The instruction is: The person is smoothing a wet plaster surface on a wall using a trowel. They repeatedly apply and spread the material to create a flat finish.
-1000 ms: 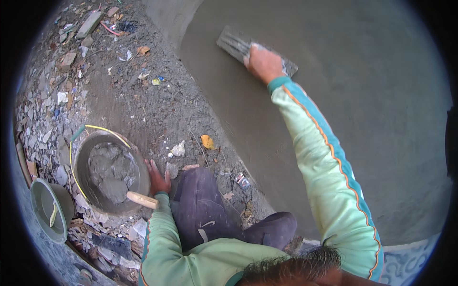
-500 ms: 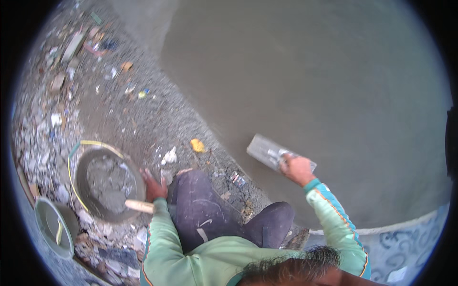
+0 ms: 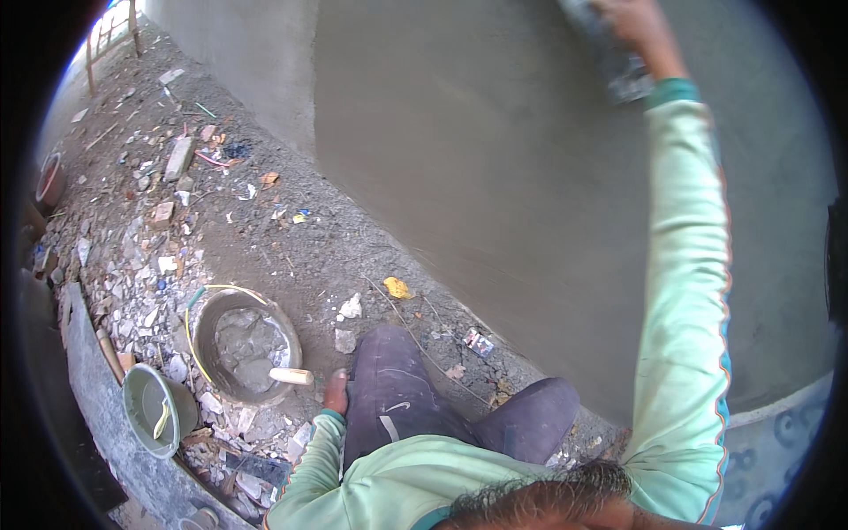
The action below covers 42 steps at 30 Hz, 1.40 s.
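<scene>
My right hand point(image 3: 629, 26) is stretched far up, closed on a plastering trowel point(image 3: 609, 57) whose flat blade lies against the wet grey plaster wall point(image 3: 477, 150). Motion blurs the blade. Down by my bent leg point(image 3: 393, 380), my left hand point(image 3: 336, 391) rests against the side of the thigh, open and holding nothing; part of its fingers is hidden. Just left of it stands a round bucket point(image 3: 285, 322) of wet grey mortar point(image 3: 250, 344). A pale wooden tool handle point(image 3: 291, 376) sticks out over its rim toward me.
A green-grey pail point(image 3: 181, 402) with water and a pale yellowish strip stands near a grey board point(image 3: 97, 380). Rubble point(image 3: 132, 291) covers the ground at left, with a brick piece point(image 3: 179, 159). A yellow scrap point(image 3: 397, 287) and a small packet point(image 3: 479, 343) lie near the wall base.
My right hand has carried the trowel from low on the wall to far up and right. My left hand has drawn back from the bucket rim to my leg. The view has shifted.
</scene>
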{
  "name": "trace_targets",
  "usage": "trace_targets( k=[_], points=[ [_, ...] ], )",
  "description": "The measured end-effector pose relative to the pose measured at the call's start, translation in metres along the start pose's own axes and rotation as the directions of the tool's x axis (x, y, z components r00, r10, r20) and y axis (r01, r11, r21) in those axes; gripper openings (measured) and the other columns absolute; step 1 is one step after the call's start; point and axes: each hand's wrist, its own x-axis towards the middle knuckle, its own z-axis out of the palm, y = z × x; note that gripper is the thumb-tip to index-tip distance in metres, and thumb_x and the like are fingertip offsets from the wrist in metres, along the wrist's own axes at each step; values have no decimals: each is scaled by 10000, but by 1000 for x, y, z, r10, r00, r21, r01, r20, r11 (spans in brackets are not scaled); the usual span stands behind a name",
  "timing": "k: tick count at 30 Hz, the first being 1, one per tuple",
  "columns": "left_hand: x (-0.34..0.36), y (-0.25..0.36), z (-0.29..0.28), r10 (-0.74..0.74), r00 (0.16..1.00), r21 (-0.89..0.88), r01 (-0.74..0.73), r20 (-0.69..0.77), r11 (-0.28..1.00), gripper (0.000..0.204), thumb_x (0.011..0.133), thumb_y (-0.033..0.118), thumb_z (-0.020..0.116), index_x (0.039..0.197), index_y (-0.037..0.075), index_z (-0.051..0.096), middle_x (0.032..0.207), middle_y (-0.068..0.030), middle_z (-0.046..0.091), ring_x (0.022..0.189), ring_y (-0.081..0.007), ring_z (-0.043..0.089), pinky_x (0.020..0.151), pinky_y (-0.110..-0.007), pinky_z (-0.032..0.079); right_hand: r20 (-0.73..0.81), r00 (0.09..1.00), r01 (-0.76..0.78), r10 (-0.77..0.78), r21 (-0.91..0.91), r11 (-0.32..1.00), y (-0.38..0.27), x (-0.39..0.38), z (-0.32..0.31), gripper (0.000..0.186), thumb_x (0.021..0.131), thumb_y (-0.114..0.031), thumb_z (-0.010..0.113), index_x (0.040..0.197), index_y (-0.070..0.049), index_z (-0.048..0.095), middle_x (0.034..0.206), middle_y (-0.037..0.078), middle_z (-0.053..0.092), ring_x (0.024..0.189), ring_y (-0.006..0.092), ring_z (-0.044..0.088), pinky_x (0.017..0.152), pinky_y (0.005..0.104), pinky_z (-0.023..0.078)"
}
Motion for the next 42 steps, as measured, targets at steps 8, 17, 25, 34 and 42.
trace_targets(
  k=[8,17,25,34,42],
  points=[
    [21,-51,8,-39,994,-110,50,101,993,661,1084,495,390,1391,-63,568,1456,-240,573,1376,-350,509,1172,-417,348,173,891,442,-420,-114,890,12,-144,239,150,860,-163,616,824,-83,737,807,176,751,744,358,753,639,470,596],
    [-110,-57,-51,-185,983,886,70,19,459,363,933,409,607,1052,93,743,1049,-245,725,1005,-424,705,883,-557,531,719,695,254,-13,-228,940,141,-330,186,359,889,-325,649,1173,-126,742,959,174,771,959,362,749,845,516,586],
    [-67,-94,8,-358,931,324,361,-70,875,474,980,459,547,1169,58,717,1178,-257,704,1081,-438,676,994,-503,490,-639,769,102,11,139,985,189,-44,-143,365,994,-334,651,1207,-52,742,839,78,712,750,182,634,672,351,500],
    [-52,-97,15,-489,871,126,491,-45,862,551,1006,498,511,1239,29,685,1232,-262,685,1131,-419,654,1036,-469,465,-353,936,-8,22,39,999,39,112,-106,356,952,-347,625,1120,-60,752,1075,200,729,1045,342,687,903,458,527],
    [-55,-105,14,-533,846,-10,533,-25,846,621,1030,532,478,1302,3,656,1281,-265,668,1176,-403,635,1074,-439,442,-37,992,115,-122,-168,979,-76,102,49,344,972,-291,555,1195,-76,704,1223,172,725,1140,376,691,973,457,556]
  ],
)
